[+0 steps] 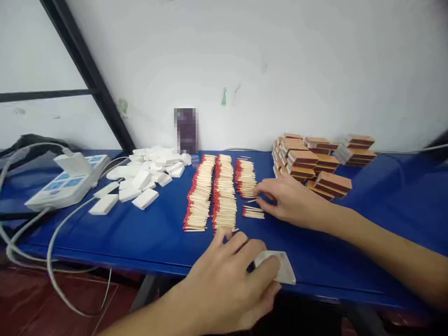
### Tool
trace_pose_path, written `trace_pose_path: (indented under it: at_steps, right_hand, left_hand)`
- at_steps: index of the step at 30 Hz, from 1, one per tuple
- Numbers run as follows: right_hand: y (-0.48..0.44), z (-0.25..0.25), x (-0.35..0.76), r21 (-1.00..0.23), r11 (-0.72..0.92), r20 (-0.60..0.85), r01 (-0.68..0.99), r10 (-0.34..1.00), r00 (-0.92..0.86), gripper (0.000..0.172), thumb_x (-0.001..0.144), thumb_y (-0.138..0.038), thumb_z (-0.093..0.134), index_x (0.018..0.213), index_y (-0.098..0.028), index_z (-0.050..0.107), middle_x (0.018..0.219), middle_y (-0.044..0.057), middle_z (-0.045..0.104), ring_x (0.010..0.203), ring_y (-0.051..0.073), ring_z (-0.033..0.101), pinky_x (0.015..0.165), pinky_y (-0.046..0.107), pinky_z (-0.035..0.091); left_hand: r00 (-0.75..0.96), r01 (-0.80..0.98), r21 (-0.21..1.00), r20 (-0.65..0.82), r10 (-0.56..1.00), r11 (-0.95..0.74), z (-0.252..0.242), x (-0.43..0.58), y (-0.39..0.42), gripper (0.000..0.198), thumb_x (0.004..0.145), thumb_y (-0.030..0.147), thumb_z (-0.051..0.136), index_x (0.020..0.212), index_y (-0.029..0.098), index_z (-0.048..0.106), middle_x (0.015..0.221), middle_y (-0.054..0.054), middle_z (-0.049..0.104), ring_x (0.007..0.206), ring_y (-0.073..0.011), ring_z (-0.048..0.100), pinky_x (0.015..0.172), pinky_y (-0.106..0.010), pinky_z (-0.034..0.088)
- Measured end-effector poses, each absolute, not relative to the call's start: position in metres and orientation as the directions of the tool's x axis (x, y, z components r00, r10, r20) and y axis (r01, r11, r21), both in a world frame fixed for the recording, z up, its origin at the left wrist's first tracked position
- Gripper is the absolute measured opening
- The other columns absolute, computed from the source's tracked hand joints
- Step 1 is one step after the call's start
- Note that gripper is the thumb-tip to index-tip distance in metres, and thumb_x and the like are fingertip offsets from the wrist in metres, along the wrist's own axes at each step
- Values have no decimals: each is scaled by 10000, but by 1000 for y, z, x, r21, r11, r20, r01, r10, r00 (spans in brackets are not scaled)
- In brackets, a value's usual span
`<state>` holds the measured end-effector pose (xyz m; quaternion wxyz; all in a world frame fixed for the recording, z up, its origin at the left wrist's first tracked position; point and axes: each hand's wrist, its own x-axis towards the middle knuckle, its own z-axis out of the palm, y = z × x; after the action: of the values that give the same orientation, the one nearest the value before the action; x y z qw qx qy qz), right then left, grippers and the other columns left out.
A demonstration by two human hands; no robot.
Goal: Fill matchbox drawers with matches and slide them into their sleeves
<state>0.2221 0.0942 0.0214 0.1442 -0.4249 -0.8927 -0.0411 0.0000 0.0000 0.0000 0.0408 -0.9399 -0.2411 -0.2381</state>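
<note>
My left hand (234, 275) is at the table's front edge, with fingers curled on a white matchbox tray (287, 269); the fingers partly hide it. Further back, my right hand (289, 200) has its thumb and forefinger pinched at the end of a match (251, 201). That match lies between a short row of red-tipped matches (246, 179) and a small loose group of matches (254, 213). Two longer rows of matches, a middle one (225, 191) and a left one (201, 196), lie beside them with their red heads to the left.
White matchbox trays (145, 198) are heaped at the left of the blue table (168, 252). Brown matchbox sleeves (303, 157) are stacked at the back right. A power strip (66, 186) with white cables lies far left. A blurred dark rectangle (187, 130) stands against the wall.
</note>
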Motion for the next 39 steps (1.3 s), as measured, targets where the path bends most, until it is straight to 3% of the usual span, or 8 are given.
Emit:
trace_pose_path:
  at_steps: [8, 20, 28, 39]
  right_hand:
    - [93, 24, 221, -194, 569, 167, 799, 822, -545, 151, 901, -219, 520, 862, -204, 666, 609, -16, 584, 541, 135, 486, 570, 257, 327]
    - [88, 29, 215, -376, 547, 126, 748, 830, -544, 231, 930, -332, 495, 780, -199, 609, 576, -38, 492, 527, 122, 436, 550, 254, 302]
    - [85, 32, 215, -375, 577, 148, 726, 810, -567, 258, 936, -358, 495, 827, -201, 669, 557, -44, 478, 517, 120, 423, 543, 259, 280]
    - [80, 32, 216, -269, 593, 156, 759, 805, -573, 309, 957, -410, 477, 794, -206, 645, 626, -13, 547, 577, 136, 474, 562, 275, 287]
  left_hand:
    - [776, 472, 28, 461, 430, -881, 1, 2, -1, 183, 1006, 280, 451, 1077, 175, 583, 1015, -48, 647, 854, -216, 568, 829, -412, 329]
    - [773, 476, 40, 458, 439, -879, 2, 1, -1, 190, 1008, 277, 446, 1082, 176, 589, 1020, -50, 650, 859, -217, 566, 830, -413, 325]
    - [768, 473, 44, 468, 436, -880, 2, 1, -2, 186, 1006, 272, 454, 1085, 175, 591, 1019, -51, 651, 872, -220, 574, 823, -408, 332]
    - [773, 464, 43, 467, 429, -885, 2, 0, -3, 187, 1000, 270, 464, 1072, 170, 604, 1007, -52, 654, 858, -217, 568, 819, -408, 330]
